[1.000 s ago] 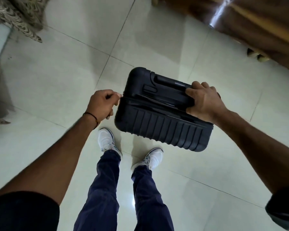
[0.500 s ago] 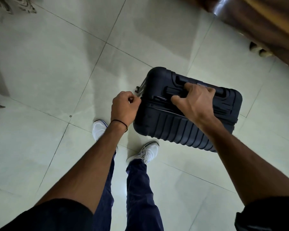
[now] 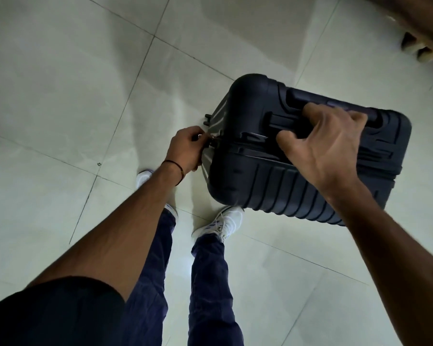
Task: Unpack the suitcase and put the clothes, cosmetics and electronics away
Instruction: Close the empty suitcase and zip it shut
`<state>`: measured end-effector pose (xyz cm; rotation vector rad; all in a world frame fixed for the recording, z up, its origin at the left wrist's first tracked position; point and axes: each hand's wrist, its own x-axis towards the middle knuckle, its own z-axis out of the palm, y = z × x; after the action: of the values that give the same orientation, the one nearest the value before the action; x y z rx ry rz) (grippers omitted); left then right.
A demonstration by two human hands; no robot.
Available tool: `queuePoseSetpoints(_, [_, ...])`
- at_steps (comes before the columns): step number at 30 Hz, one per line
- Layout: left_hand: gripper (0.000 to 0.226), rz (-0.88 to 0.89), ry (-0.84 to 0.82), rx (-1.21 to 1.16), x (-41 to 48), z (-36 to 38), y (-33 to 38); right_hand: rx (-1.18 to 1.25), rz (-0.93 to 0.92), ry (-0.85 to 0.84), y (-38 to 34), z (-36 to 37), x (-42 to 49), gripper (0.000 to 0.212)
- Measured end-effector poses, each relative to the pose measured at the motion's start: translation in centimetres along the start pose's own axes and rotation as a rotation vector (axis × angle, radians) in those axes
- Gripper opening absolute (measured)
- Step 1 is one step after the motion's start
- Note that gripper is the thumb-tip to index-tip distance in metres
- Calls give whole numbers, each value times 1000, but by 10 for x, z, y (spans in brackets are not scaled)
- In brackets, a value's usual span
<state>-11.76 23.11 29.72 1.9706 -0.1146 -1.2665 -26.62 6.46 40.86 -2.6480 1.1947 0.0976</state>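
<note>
Your left grip (image 3: 185, 152) is clenched in a pinch on the small metal zipper pull (image 3: 211, 139) at the 9 o'clock end of the suitcase (image 3: 272, 186), with a thin dark wristband (image 3: 175, 168) on that wrist. Your right grip (image 3: 327, 151) grasps the top of the case: fingers curled over the far side at the carry handle (image 3: 280, 119), thumb pressed on the near side. The suitcase is dark, ribbed and zipped closed. It stands on the pale tiled floor (image 3: 73, 96) at about 2 o'clock from your feet, and one wheel (image 3: 206, 119) shows at its 9 o'clock end. Your right shoe (image 3: 223, 222) sits just beside its 7 o'clock corner; your left shoe (image 3: 144, 177) is partly hidden behind your left forearm. Something brown and blurred (image 3: 420, 11) fills the 1 o'clock corner of the view.
</note>
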Motion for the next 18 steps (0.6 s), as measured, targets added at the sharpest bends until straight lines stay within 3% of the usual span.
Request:
queuePoseSetpoints(4, [32,-7,-12,-40,-8,-2,-10,16,10,-14,-2,-3,-4,30])
queuePoseSetpoints(8, [32,-55,84,37,-14,-1,-6,55,-25,-84,-1,-12,-5,28])
queuePoseSetpoints(11, [27,-45,193,124,-28,-1,12,25,-97,-238,3,-32,-2,25])
queuePoseSetpoints(18, [18,207,228,174,-113,9,50,31,21,-610,23,-74,12,27])
